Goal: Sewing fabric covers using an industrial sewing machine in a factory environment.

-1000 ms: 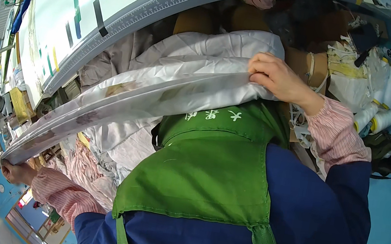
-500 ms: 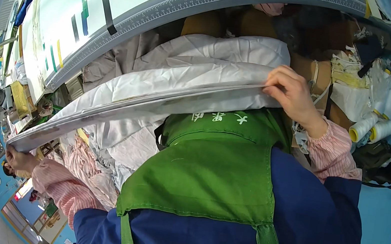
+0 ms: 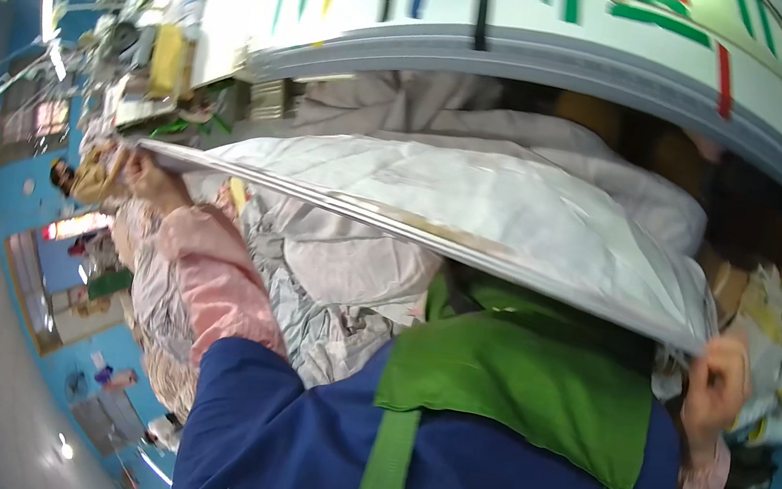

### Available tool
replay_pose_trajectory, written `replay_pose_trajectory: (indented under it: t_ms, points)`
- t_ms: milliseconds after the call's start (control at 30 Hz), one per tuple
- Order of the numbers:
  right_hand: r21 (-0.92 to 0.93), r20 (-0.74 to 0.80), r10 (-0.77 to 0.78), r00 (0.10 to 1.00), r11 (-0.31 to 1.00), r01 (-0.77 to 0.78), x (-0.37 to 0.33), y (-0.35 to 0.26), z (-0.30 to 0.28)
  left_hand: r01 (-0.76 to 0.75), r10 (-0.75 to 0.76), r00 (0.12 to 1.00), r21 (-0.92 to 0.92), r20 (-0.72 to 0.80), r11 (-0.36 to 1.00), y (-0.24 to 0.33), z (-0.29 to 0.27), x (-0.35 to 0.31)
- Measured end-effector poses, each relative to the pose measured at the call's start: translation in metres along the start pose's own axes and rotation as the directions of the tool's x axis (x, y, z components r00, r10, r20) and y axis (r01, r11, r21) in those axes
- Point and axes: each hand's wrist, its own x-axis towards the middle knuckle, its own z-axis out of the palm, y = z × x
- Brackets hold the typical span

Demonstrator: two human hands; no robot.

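A large pale grey-white cloth (image 3: 518, 208) is stretched across in front of my chest. Its long folded edge (image 3: 394, 227) runs taut from one hand to the other in several stacked layers. At the far left end, my left hand (image 3: 150, 180) is closed on the corner of the cloth. My right hand (image 3: 719, 383) pinches the opposite end, close to my right side. Between the hands, the body of the cloth bulges away from me toward the table and covers part of my green apron.
A white table (image 3: 537, 13) with a grey edge strip and coloured tape strips stands ahead. More pale cloth (image 3: 349, 254) is heaped below at the left. White thread cones (image 3: 772, 431) and scraps lie at the right. Another person (image 3: 82, 183) is at the far left.
The view has turned. The cloth's edge now slopes down toward my right hand, which has come lower and further right. Both hands keep hold of the cloth.
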Motion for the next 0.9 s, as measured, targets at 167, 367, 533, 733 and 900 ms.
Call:
replay_pose_trajectory:
  t_ms: [167, 367, 533, 733, 900]
  points:
    - [0.027, 0.084, 0.076, 0.994, 0.997, -0.078, -0.001, -0.037, -0.019, 0.082, -0.094, 0.995, -0.271, -0.031, 0.959, -0.011, -0.012, -0.02]
    - [-0.078, 0.288, 0.027, 0.957, 0.997, -0.005, 0.04, -0.075, 0.002, 0.137, -0.155, 0.986, -0.219, -0.065, 0.966, -0.086, -0.057, -0.009]
    - [0.113, 0.394, 0.016, 0.919, 0.991, -0.065, 0.109, -0.052, 0.077, 0.11, 0.0, 0.985, 0.634, -0.171, 0.765, -0.059, 0.04, -0.017]
    - [0.177, 0.441, -0.127, 0.888, 0.983, 0.053, 0.135, -0.028, 0.137, -0.281, 0.304, 0.238, -0.234, 0.923, 0.931, 0.102, 0.222, -0.263]
    - [0.137, 0.392, -0.093, 0.915, 0.99, 0.041, 0.131, -0.031, 0.132, 0.032, 0.269, -0.031, -0.268, 0.963, 0.963, 0.131, 0.249, -0.341]
